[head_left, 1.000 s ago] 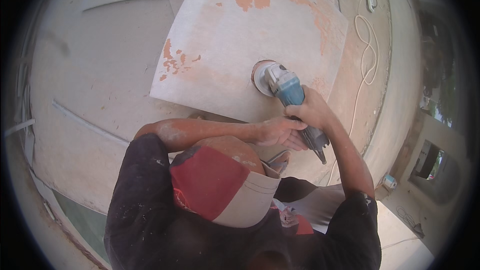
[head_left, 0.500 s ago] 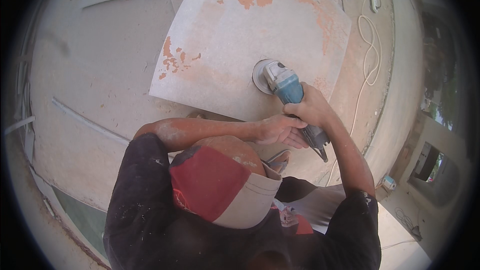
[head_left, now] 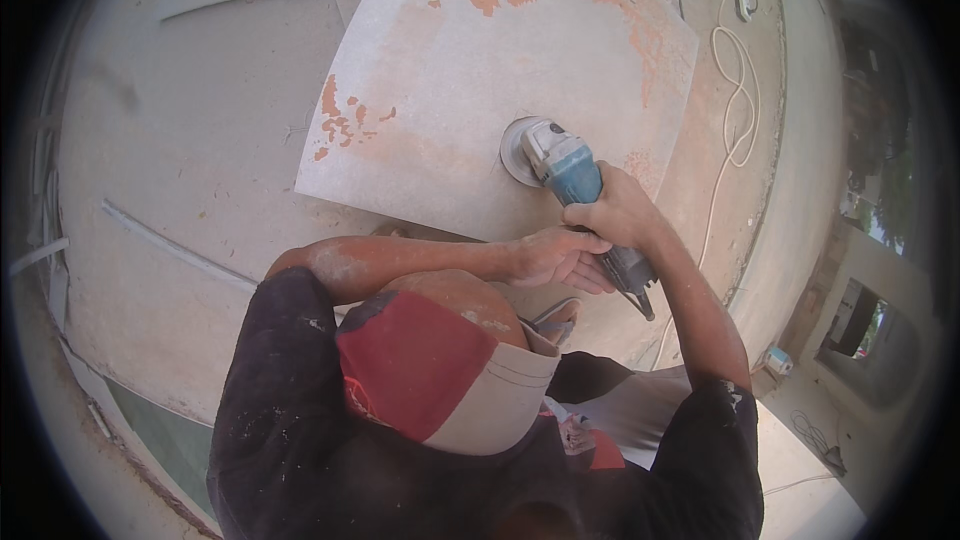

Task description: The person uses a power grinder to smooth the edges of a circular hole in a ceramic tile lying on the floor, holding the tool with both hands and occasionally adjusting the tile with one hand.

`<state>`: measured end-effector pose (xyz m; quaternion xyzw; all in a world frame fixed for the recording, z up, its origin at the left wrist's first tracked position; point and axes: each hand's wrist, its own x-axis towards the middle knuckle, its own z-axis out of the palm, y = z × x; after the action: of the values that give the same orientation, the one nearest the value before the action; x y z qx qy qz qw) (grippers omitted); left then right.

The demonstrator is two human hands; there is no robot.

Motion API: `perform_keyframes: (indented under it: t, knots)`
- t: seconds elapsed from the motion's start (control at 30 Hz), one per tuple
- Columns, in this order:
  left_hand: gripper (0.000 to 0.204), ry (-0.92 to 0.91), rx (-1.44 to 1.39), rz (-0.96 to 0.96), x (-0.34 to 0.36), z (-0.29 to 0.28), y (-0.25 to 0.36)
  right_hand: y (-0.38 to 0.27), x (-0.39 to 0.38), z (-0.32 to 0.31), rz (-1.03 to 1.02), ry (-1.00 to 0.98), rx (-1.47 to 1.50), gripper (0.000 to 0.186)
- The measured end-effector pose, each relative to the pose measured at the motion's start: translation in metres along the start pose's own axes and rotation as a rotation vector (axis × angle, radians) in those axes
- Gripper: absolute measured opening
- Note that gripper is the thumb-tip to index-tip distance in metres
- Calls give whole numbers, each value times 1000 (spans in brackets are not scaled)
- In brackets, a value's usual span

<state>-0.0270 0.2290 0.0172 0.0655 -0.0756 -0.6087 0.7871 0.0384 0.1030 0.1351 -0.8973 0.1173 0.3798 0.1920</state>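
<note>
My right hand (head_left: 622, 210) is wrapped round the blue body of an angle grinder (head_left: 572, 175). Its round disc (head_left: 518, 152) lies against a large pale board (head_left: 440, 80), which has patches of orange-brown coating along the far edge and left side. The grinder's dark rear end points back toward me. My left hand (head_left: 562, 258) is beside that rear end, palm turned up and fingers stretched out. Its thumb reaches to the grinder just below my right hand; whether the fingers bear any of its weight, I cannot tell.
A pale cord (head_left: 748, 90) runs in loops over the floor right of the board, near a white power strip (head_left: 743, 0). Left of the board, a narrow strip (head_left: 175, 240) lies on the dusty floor (head_left: 200, 140). A sandalled foot (head_left: 556, 320) shows below my hands.
The grinder and both hands keep nearly the same pose. In the picture, board and grinder sit a few pixels further left, with the floor shifted likewise.
</note>
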Motion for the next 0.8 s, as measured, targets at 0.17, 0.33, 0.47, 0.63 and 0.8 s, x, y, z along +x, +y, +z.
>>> perform_keyframes:
  t: [0.17, 0.33, 0.47, 0.63, 0.8]
  knots:
    - [52, -5, 6, 2, 0, 0, 0, -1, 0, -1, -7, -13, 24, 69]
    - [52, 10, 2, -2, 0, 0, 0, -2, 0, -2, -12, -7, 4, 67]
    - [51, -8, -14, -11, -1, -1, 0, -2, 0, -1, -12, 10, 18, 66]
    - [52, -16, -6, -32, -2, -1, 2, 6, 2, 3, -1, 14, 21, 65]
    - [52, -26, -13, -39, -1, -4, 0, 3, 0, 3, -13, 25, -14, 64]
